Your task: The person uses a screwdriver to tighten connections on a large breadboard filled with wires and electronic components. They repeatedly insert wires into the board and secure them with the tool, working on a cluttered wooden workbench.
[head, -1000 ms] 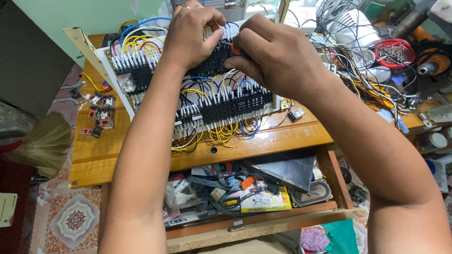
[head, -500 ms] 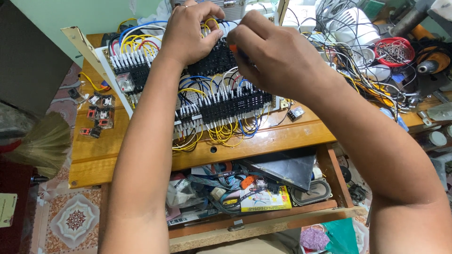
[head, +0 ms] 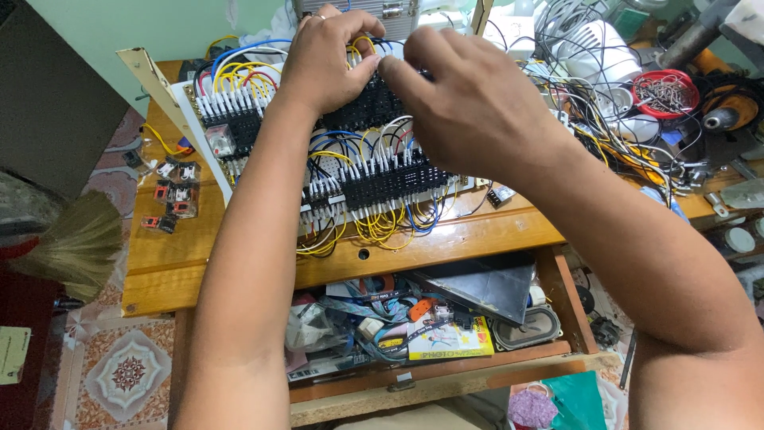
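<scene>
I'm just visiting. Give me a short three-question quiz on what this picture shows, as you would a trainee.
1. True or false: both hands are on the wired panel.
2. What lies under the wooden desk: A an open drawer, B a closed cabinet, C a stool?
3. What red thing sits at the desk's far right?

Key
1. True: left hand and right hand meet at its upper terminal blocks.
2. A, full of clutter.
3. A red bowl of small metal parts.

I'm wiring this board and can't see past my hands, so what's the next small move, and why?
Probably lift the right hand a little to clear the view. Both hands meet at the upper terminal row, the left hand pinching among the wires, and the right covers the spot being worked, so the wire end is hidden.
</scene>
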